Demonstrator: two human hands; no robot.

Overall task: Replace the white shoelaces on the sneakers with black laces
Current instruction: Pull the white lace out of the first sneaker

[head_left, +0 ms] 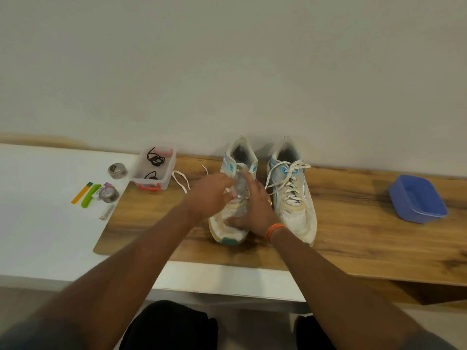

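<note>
Two white and blue sneakers stand side by side on a wooden board (353, 236), toes toward me. The right sneaker (293, 190) is fully laced in white. On the left sneaker (235, 223), the white lace (180, 180) is mostly pulled out and trails to the left on the board. My left hand (209, 195) pinches the lace at the lowest eyelets. My right hand (252, 205) rests on the left sneaker's right side, fingers spread, thumb on the toe. Black laces (154, 157) lie in a clear plastic box (154, 170) to the left.
A blue plastic tub (417, 198) sits at the right on the board. On the white table (38, 198) at the left lie two tape rolls, a green clip, an orange strip and a small clear item. A wall rises close behind the sneakers.
</note>
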